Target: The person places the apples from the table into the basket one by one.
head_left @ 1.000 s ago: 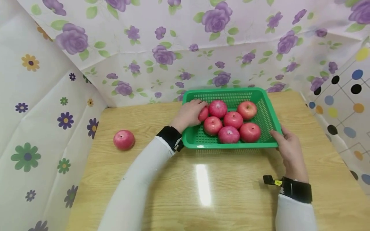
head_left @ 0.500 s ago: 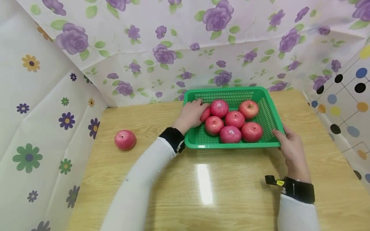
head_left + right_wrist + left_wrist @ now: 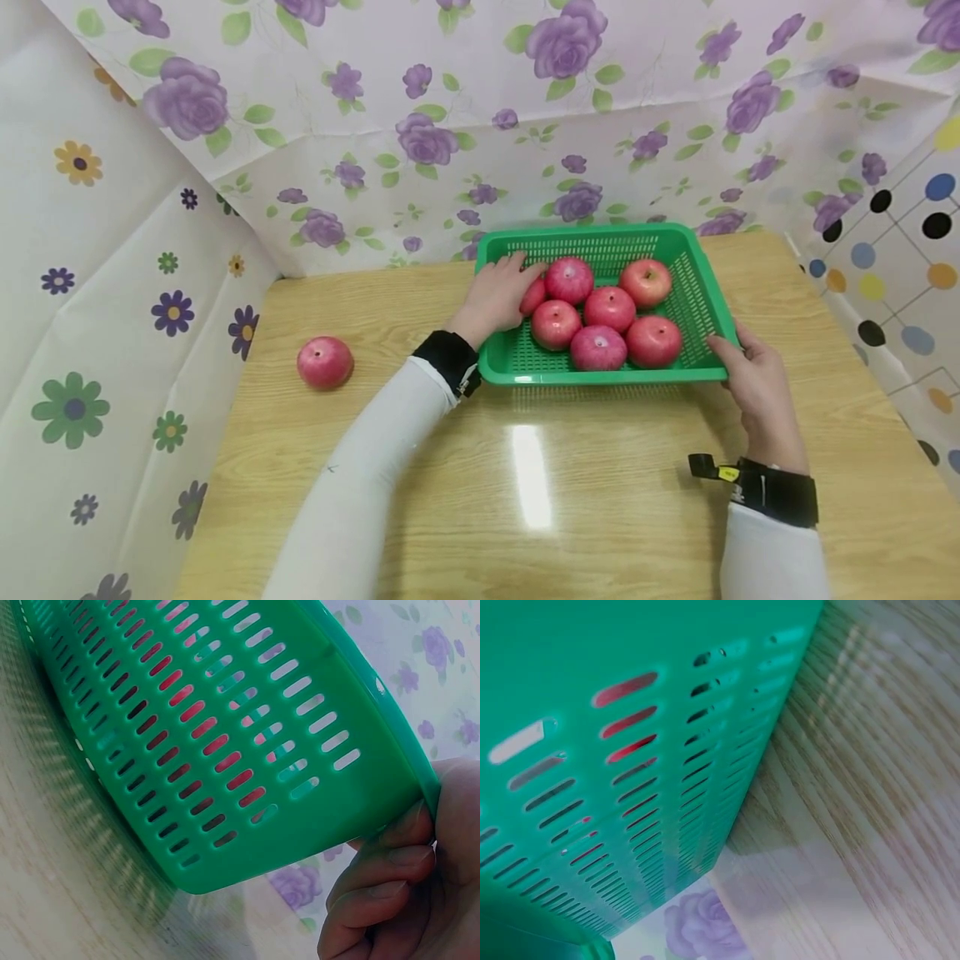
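Observation:
A green plastic basket (image 3: pixel 611 377) with slotted walls holds several red apples (image 3: pixel 610 309). My left hand (image 3: pixel 491 298) reaches over the basket's left end, its fingers bent over a red apple (image 3: pixel 532 297) that it partly hides. At the front right corner, my right hand (image 3: pixel 757 392) grips the basket's rim, thumb on the inner side. The right wrist view shows curled fingers (image 3: pixel 375 892) outside the basket corner. In the left wrist view only the slotted basket wall (image 3: pixel 645 787) shows, with red behind the slots; the left hand is out of that view.
One more red apple (image 3: pixel 325 362) sits apart on the wooden table (image 3: pixel 615 500), to the left of the basket. A purple-flowered sheet (image 3: pixel 420 92) hangs behind the table. Patterned sheets also stand along both sides.
The left hand's fingertips have lifted and spread slightly over the apple. The whole view has shifted a little; the basket, the right hand and the apples keep their places on the table.

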`<action>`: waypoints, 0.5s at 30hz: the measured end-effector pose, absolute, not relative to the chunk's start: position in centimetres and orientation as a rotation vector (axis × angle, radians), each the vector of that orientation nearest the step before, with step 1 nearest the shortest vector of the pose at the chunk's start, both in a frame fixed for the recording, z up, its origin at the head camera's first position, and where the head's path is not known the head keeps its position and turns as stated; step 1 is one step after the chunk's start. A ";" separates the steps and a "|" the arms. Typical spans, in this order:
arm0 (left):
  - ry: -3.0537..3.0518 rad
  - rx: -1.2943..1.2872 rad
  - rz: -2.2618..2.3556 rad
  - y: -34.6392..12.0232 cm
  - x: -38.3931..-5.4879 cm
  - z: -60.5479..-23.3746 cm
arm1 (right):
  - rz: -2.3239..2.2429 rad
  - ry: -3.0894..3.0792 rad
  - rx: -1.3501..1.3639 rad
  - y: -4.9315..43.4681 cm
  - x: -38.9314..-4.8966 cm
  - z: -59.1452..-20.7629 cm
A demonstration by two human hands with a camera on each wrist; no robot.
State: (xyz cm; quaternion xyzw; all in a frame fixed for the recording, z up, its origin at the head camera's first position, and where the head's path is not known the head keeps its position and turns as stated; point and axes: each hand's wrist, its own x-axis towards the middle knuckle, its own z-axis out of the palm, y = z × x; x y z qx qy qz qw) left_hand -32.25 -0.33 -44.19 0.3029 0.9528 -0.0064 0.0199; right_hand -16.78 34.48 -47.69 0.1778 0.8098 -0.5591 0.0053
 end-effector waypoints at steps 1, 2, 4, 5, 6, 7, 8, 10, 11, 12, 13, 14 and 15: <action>2.955 0.940 -0.006 -0.4 -32.3 -44.2 | -1.746 2.536 0.560 34.5 -16.8 -47.7; 2.955 0.942 0.008 -0.4 -32.3 -44.2 | -1.746 2.534 0.561 34.5 -16.8 -47.7; 2.952 0.952 0.039 -0.5 -32.3 -44.2 | -1.746 2.527 0.566 34.4 -16.8 -47.6; 2.953 0.958 0.057 -0.6 -32.4 -44.2 | -1.748 2.523 0.568 34.4 -16.8 -47.6; 2.953 0.962 0.084 -0.6 -32.4 -44.2 | -1.750 2.521 0.568 34.4 -16.8 -47.6; 2.953 0.966 0.107 -0.7 -32.5 -44.2 | -1.754 2.520 0.566 34.4 -16.8 -47.6; 2.952 0.968 0.127 -0.7 -32.5 -44.2 | -1.764 2.514 0.564 34.4 -16.8 -47.6; 2.951 0.972 0.165 -0.8 -32.6 -44.2 | -1.776 2.507 0.564 34.4 -16.7 -47.6; 2.948 0.973 0.181 -0.9 -32.6 -44.2 | -1.783 2.503 0.564 34.4 -16.7 -47.6; 2.946 0.973 0.194 -0.9 -32.6 -44.1 | -1.792 2.497 0.564 34.4 -16.7 -47.6; 2.944 0.975 0.200 -0.9 -32.6 -44.1 | -1.800 2.492 0.565 34.4 -16.7 -47.6; 2.942 0.974 0.209 -1.0 -32.6 -44.1 | -1.803 2.489 0.570 34.4 -16.7 -47.6; 2.944 0.975 0.225 -1.0 -32.6 -44.0 | -1.804 2.489 0.571 34.3 -16.8 -47.6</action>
